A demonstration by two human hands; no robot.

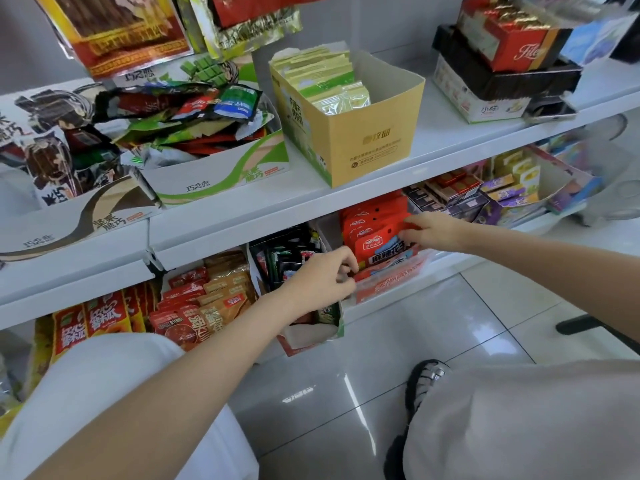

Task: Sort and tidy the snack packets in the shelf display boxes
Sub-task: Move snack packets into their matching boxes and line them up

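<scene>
A row of red snack packets (375, 223) stands upright in a clear-fronted display box (391, 284) on the lower shelf. My right hand (431, 232) reaches in from the right and pinches the front packets at their right edge. My left hand (323, 280) has its fingers curled at the left front corner of that box, touching the front red packet. Just left of it, a white and green box (311, 336) holds dark packets (284, 258), partly hidden by my left wrist.
Brown and red packets (207, 299) fill the lower shelf's left part. The upper shelf (242, 216) carries a messy green-white box of mixed packets (194, 116), a yellow box of pale green sachets (349, 126) and stacked chocolate boxes (502, 60). Grey tiled floor (415, 341) lies below.
</scene>
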